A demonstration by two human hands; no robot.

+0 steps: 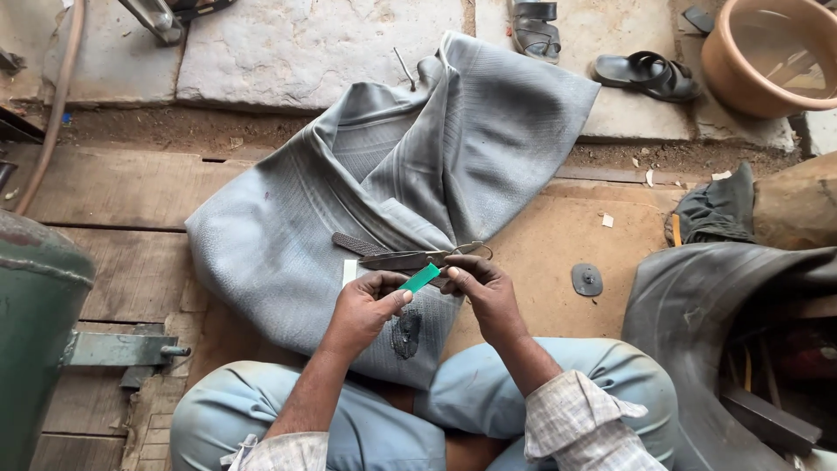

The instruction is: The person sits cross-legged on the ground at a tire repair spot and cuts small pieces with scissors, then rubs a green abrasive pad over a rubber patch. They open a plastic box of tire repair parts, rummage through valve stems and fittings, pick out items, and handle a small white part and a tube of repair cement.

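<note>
Both hands met over the lap and shared one small thing: a flat, bright green strip of plastic-like film [420, 277]. The left hand [366, 305] pinched its lower end between thumb and forefinger, the other fingers curled in. The right hand [481, 288] pinched the upper end with its fingertips, so the strip ran slanted between the two hands.

Directly beneath the hands lay a large, limp grey rubber inner tube [392, 166], folded over itself and spreading away from them. Just below the left hand, a dark roughened patch [406, 333] marked the tube's surface. Just beyond the fingertips, a pair of metal scissors [417, 258] rested on the tube, with a dark flat rasp-like strip [357, 242] beside them. To the right of the right hand, apart from it, a small dark round rubber patch [587, 280] lay on the wooden floor [558, 235].
</note>
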